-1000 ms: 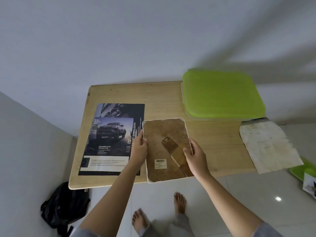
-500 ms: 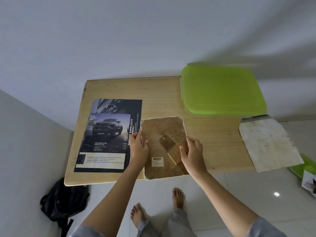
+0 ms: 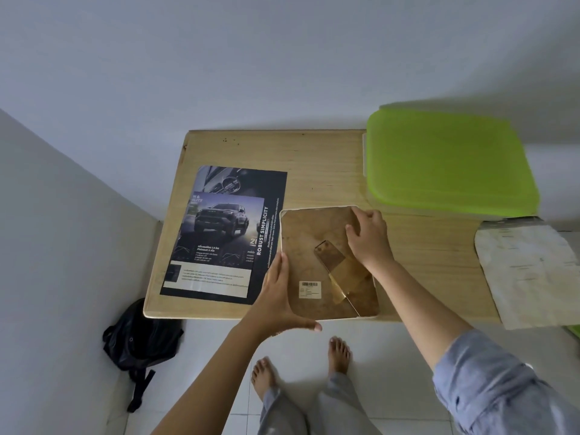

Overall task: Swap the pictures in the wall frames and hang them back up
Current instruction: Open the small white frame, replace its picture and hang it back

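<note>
1. Where the table [image 3: 329,158] meets its near edge, frame [image 3: 314,246] lies face down, just beside poster [image 3: 226,227].
2. Left hand [image 3: 279,296]: fingers straight, thumb spread, bracing near-left corner.
3. Right hand [image 3: 368,237]: fingers curled on far-right corner.

Green container [image 3: 448,161] on table [image 3: 314,158]; black backpack [image 3: 141,337] on floor.

Picture frame [image 3: 326,265] face-down beside car poster [image 3: 224,233]
</note>
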`<state>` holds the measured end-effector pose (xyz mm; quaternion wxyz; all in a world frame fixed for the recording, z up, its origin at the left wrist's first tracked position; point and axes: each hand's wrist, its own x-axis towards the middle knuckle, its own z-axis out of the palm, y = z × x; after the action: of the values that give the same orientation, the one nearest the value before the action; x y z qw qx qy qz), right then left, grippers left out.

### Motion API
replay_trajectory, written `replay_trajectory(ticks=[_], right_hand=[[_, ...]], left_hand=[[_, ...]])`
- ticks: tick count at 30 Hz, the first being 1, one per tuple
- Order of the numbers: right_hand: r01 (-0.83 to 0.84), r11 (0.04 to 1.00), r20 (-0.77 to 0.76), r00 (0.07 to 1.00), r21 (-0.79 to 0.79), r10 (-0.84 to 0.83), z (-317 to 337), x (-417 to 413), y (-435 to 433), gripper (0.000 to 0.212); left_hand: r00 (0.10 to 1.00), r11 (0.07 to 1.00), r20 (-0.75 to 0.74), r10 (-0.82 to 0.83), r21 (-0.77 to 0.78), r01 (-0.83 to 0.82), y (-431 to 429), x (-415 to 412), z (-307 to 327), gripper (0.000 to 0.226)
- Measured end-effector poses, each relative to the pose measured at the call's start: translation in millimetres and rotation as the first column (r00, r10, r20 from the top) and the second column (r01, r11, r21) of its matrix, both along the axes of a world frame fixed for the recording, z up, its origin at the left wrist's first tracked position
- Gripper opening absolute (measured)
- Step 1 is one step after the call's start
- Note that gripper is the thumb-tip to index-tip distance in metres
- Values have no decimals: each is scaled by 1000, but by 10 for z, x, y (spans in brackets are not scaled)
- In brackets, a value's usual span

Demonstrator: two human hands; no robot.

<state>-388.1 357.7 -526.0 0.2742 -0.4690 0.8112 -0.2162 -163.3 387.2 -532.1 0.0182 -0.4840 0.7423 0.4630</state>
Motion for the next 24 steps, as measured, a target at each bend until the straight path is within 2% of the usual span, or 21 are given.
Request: replay_trajectory(ticks=[4,13,20,24], right_hand=[[43,999,19,999,2,-43,-13,1,-47,41],[225,974,104,969,-6,-223,72,0,-134,24],[267,964,329,911,-7,-250,165,13,-66,29],[239,971,507,836,3,-208,205,-131,70,36]], left_hand=[[998,998,33,-45,-39,47,-11,26,-5,151],[1000,997,5,-28,-70,28,30,64,45,148],[1000,999,-7,8,-53,-9,33,70,28,149],[1000,999,-16,13,-50,-14,39,77,28,149]])
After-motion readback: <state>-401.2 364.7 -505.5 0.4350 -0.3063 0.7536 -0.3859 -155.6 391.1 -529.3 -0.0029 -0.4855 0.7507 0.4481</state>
